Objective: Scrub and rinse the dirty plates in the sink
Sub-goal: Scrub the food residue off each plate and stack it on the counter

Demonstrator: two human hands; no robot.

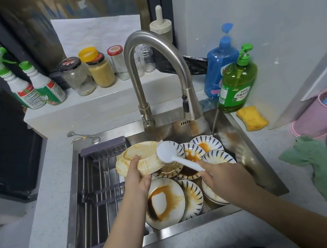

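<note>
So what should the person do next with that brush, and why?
Probably press the white brush, held in the right hand, onto the cream plate and scrub: the left hand holds it tilted, still smeared with brown sauce.

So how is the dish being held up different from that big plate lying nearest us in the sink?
The held dish is cream with no pattern, while the near plate is white with a dark rim. The held dish is lifted and tilted in the left hand, with the white brush at its edge; the near plate lies in the sink among others. The dish carries thin orange smears; the plate has a thick dark-brown ring. Both are dirty.
</note>
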